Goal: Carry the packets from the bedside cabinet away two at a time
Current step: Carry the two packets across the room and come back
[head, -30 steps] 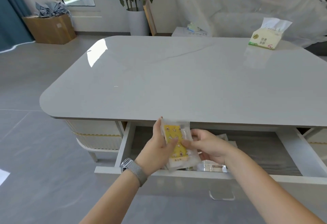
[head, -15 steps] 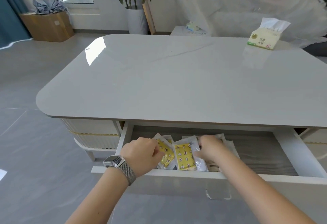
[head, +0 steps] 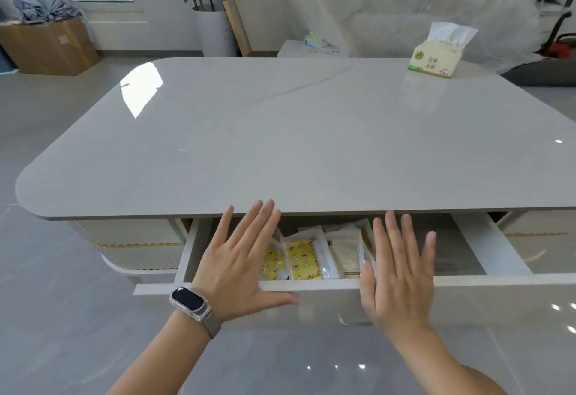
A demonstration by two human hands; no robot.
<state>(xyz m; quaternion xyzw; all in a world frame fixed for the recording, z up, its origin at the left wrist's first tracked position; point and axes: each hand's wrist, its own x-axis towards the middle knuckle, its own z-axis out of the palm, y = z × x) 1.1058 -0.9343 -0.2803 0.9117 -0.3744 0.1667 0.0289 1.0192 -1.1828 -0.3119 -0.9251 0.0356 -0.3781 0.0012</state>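
Note:
Several clear packets lie in the open white drawer (head: 486, 248) under the table top. One yellow patterned packet (head: 303, 259) faces up in the middle; another yellow packet (head: 273, 262) is partly hidden behind my left hand. A beige packet (head: 345, 252) lies to their right. My left hand (head: 241, 257), with a watch on the wrist, is spread flat with straight fingers over the drawer's left part, thumb along the front edge. My right hand (head: 400, 266) is also spread flat, over the drawer front. Neither holds anything.
A glossy grey table (head: 311, 139) carries a tissue pack (head: 436, 57) at its far right. Behind stand a potted plant (head: 215, 32), a cardboard box (head: 50, 47) with grey cloth, and a sheet-covered sofa (head: 389, 4). Grey tiled floor surrounds the table.
A second ago both hands held a yellow packet above the drawer. They set it down among the others, let go, and now hover flat and spread over the drawer front.

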